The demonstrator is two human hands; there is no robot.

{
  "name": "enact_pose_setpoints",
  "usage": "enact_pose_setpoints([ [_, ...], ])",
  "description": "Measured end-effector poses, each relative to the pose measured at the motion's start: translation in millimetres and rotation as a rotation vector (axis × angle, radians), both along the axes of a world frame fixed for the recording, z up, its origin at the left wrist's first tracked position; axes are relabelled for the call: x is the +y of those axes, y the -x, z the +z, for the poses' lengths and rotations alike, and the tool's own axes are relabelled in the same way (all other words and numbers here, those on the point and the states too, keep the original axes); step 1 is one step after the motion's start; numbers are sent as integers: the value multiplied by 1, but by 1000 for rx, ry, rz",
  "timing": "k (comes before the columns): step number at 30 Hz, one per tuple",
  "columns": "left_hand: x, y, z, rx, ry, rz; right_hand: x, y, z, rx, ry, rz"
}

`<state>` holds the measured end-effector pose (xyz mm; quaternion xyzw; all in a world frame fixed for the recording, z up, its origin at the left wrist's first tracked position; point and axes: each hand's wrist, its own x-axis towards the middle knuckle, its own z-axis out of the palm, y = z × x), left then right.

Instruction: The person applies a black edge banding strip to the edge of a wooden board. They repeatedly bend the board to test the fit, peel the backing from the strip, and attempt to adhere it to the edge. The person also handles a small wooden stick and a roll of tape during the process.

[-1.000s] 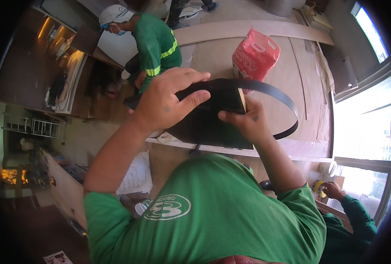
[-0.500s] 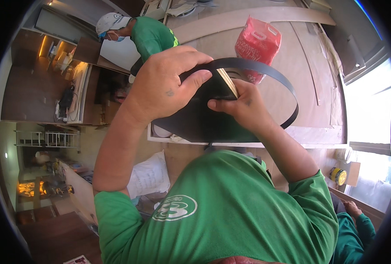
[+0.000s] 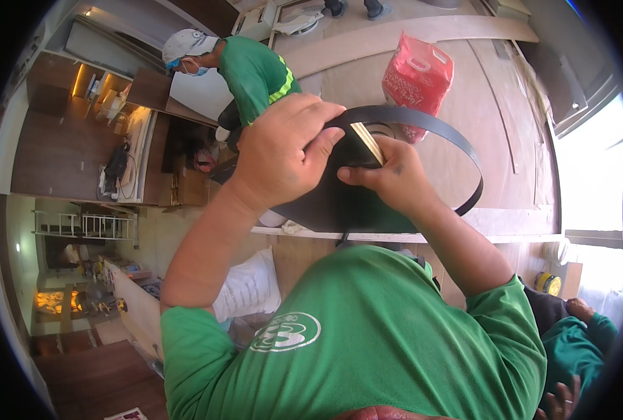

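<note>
My two hands hold a dark board [image 3: 325, 204] up in front of my chest. Its pale, layered plywood edge [image 3: 367, 144] shows between the hands. A long black edging strip [image 3: 467, 155] runs along the board's rim, then loops out freely to the right and back behind my right forearm. The fingers and thumb of my left hand [image 3: 282, 152] are closed over the strip where it meets the board's edge. My right hand [image 3: 397, 172] grips the board beside the bare edge, thumb on the near face. The board's far side is hidden.
Beyond the board, a red bag [image 3: 418, 82] stands on a large wooden panel [image 3: 490, 133]. A co-worker in green [image 3: 252, 73] bends at the upper left. Another person's teal sleeve [image 3: 570, 353] is at the lower right. A white sack [image 3: 250, 285] lies left of me.
The whole view has shifted slightly, with my hands and board a little lower and rightward in it. The grip looks the same. The person at lower right now shows a second hand.
</note>
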<state>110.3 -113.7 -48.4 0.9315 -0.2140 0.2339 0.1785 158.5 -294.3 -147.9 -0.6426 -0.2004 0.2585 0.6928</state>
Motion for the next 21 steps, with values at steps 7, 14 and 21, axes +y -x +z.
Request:
enact_pose_setpoints([
  [7, -22, 11, -16, -152, -160, 137, 12, -1, -17, -88, -106, -66],
  [14, -32, 14, -30, -180, -82, 185, 16, 3, -45, -175, -319, -142],
  [21, -26, 18, -29, -129, 26, 124, 1, 2, -20, -179, -69, -117],
])
